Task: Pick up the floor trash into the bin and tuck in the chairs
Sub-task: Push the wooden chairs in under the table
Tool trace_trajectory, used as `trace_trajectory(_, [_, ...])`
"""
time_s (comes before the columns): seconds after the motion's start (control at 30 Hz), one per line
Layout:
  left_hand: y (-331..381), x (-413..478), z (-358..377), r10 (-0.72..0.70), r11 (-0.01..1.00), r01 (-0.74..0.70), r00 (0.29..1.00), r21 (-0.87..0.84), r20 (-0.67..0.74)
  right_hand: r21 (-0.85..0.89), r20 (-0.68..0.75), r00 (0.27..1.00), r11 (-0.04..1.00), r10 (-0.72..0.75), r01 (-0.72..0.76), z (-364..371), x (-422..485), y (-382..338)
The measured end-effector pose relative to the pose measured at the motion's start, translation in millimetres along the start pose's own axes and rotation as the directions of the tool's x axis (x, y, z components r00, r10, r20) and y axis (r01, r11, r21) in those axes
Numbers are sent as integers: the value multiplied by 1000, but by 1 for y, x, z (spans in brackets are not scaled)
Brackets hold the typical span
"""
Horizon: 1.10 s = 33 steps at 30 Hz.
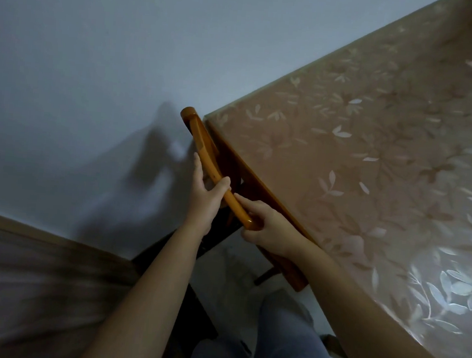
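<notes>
A wooden chair point(203, 144) stands against the short end of the table point(373, 162), its curved top rail almost touching the table edge. My left hand point(206, 197) grips the middle of that rail, thumb over the top. My right hand point(267, 227) holds the rail's near end, fingers curled round it. The chair's seat and legs are mostly hidden under the table and behind my arms. No trash and no bin are in view.
The table wears a pinkish cloth with a leaf pattern. A pale wall point(81, 79) runs close on the left, with a wooden surface point(35, 275) at the lower left. My legs in light trousers point(272, 339) fill the bottom.
</notes>
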State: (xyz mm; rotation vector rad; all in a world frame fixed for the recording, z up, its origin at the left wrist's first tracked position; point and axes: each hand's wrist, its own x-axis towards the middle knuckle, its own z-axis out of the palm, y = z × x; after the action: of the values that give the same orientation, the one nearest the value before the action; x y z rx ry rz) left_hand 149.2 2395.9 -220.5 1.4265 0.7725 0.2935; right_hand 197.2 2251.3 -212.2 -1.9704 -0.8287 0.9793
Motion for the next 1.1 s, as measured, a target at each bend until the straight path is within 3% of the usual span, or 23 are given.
trace_trajectory(0.33, [6, 2, 0, 0, 999, 2, 999, 36, -39, -126, -65, 994, 989, -88, 80, 0, 1, 5])
trace_trajectory(1.1, [4, 0, 5, 39, 999, -39, 999, 37, 13, -65, -7, 999, 997, -46, 45, -14, -3, 9])
